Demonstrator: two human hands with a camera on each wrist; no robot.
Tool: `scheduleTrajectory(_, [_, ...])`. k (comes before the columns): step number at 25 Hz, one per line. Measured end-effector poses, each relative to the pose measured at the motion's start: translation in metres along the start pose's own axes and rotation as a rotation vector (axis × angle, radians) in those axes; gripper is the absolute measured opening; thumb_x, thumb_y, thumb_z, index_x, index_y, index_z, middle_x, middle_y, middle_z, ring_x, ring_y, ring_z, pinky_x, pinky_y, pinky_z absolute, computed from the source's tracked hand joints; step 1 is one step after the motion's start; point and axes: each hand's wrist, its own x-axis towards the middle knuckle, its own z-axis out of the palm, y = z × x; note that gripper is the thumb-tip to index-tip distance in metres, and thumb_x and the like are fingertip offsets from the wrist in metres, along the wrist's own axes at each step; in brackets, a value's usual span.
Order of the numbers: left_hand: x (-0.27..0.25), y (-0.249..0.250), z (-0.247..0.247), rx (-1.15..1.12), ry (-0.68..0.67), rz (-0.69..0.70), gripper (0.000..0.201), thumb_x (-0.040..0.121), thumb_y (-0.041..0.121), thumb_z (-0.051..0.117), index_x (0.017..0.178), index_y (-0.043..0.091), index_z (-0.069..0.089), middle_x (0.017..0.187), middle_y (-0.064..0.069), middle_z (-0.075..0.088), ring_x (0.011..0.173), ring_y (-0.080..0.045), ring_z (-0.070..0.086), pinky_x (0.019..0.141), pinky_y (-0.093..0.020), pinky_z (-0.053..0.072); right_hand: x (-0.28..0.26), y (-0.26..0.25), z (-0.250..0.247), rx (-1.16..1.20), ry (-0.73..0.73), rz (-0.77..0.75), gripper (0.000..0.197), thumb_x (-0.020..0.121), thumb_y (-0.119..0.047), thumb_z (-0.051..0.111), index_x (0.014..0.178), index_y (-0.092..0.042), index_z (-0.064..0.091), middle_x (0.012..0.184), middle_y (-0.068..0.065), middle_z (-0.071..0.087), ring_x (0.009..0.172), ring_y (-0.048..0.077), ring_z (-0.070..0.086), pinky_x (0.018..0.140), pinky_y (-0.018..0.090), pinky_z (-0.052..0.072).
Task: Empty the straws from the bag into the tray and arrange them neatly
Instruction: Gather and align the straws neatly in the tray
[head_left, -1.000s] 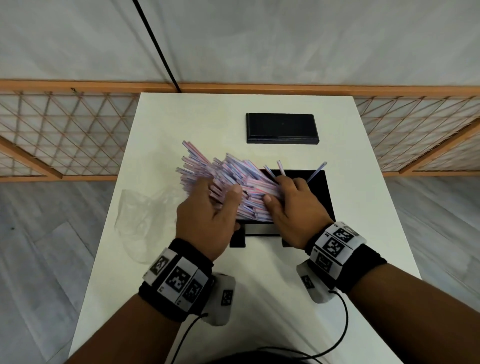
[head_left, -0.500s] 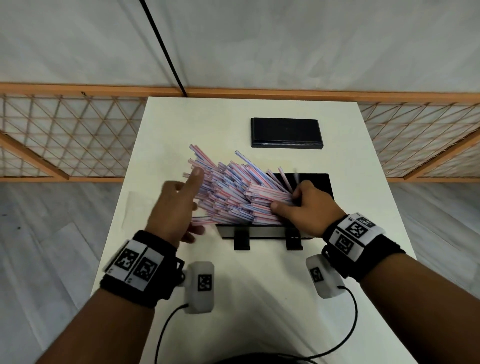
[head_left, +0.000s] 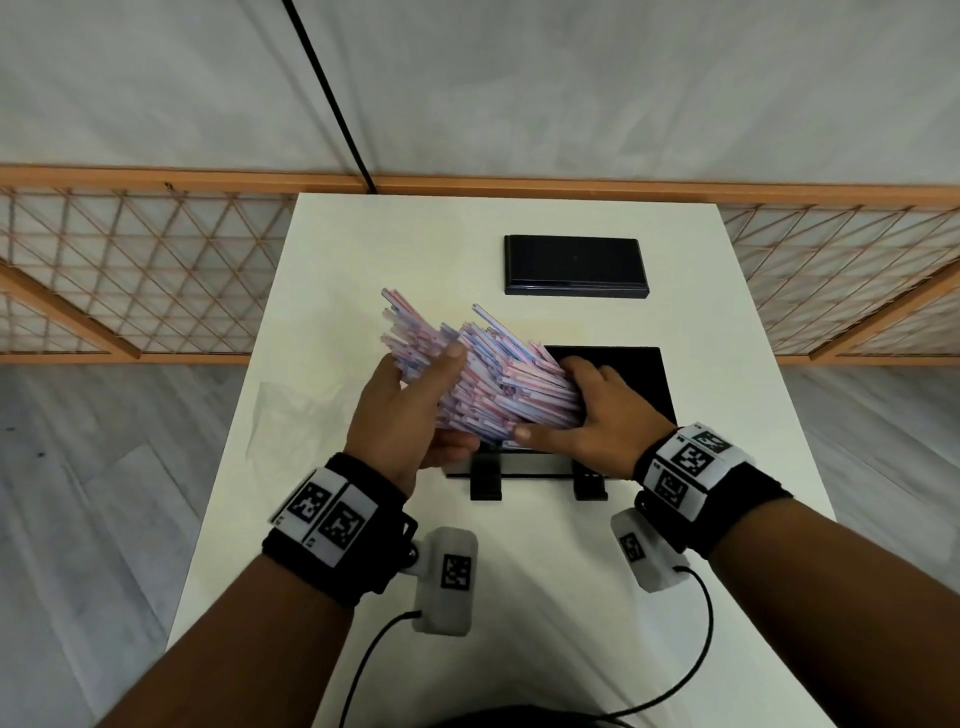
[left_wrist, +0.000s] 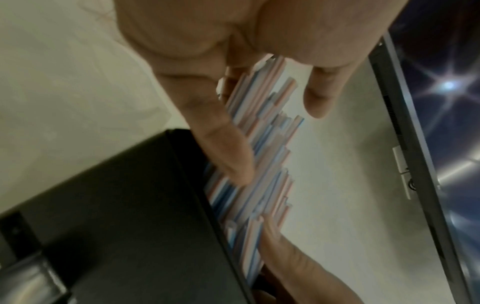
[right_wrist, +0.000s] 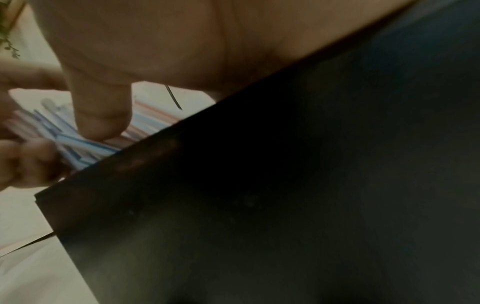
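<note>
A thick bundle of pink, blue and white striped straws (head_left: 498, 374) lies slanted, its right end in the black tray (head_left: 644, 374) and its left end fanned out above the table. My left hand (head_left: 452, 400) grips the bundle's left part, thumb on top and fingers beneath. My right hand (head_left: 550, 402) holds the right end over the tray, thumb at the near side. In the left wrist view the straws (left_wrist: 262, 156) run between my fingers (left_wrist: 223, 148) beside the tray (left_wrist: 124, 205). In the right wrist view my thumb (right_wrist: 101, 115) presses the straws (right_wrist: 78, 148) at the tray's edge (right_wrist: 285, 185).
The empty clear plastic bag (head_left: 291, 415) lies flat on the white table (head_left: 395, 244), left of my left hand. A second black rectangular tray or lid (head_left: 574, 265) sits at the back of the table. An orange lattice fence (head_left: 130, 275) runs behind the table.
Half a second ago my left hand was open beside the straws' left ends; now it grips the bundle again. My right hand stayed on the right end over the tray.
</note>
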Motion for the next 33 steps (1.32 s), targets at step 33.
scheduleTrajectory(33, [0.011,-0.005,0.005,0.129,0.046,0.093,0.062,0.072,0.076,0.059,0.097,0.022,0.072,0.08,-0.01,0.077,0.061,-0.034,0.074,0.057,-0.037,0.059,0.003,-0.003,0.017,-0.178,0.075,-0.035,0.085,0.076,-0.07,0.057,0.145,-0.029,0.028,0.134,0.009,0.043,0.118,0.04,0.051,0.104,0.048,0.042])
